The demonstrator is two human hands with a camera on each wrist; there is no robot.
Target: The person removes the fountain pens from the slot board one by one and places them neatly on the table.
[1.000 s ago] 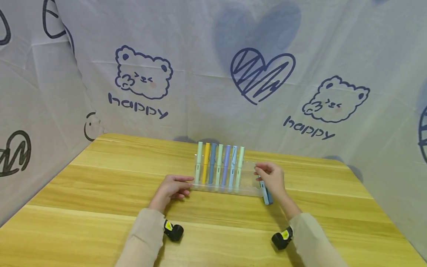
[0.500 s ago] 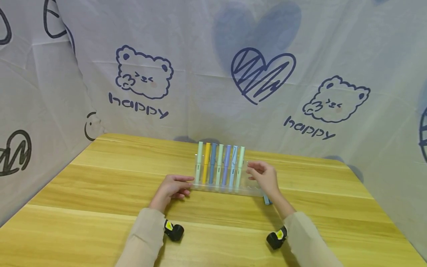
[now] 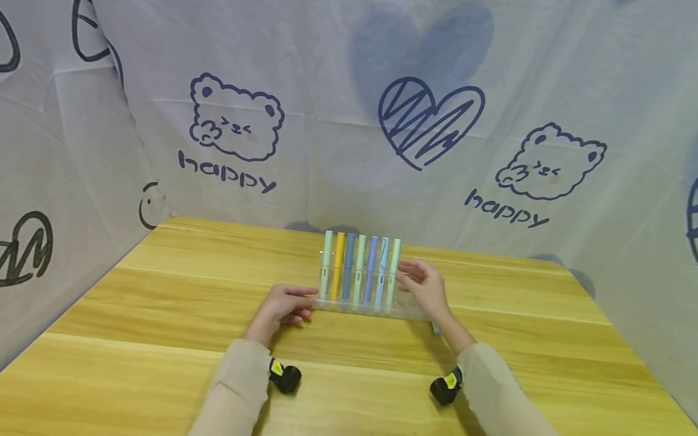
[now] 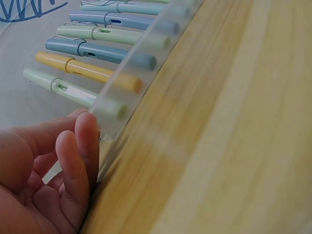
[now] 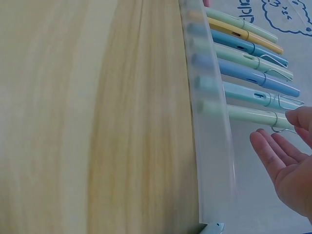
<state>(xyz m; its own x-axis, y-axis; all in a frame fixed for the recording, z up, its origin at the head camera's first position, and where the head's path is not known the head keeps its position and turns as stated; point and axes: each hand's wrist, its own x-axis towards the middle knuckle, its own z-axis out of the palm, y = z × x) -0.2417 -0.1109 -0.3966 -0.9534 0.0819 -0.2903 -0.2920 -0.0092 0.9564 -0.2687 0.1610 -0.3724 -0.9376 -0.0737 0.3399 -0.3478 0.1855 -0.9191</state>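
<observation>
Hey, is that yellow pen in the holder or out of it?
In: the left wrist view shows the yellow pen seated in the clear holder, its lower end showing through the holder's front.

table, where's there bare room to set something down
Bare table lies left of the left sleeve, right of the right sleeve, and between them before the pen holder. Crowded: the seven pens, right grip at the end one.
</observation>
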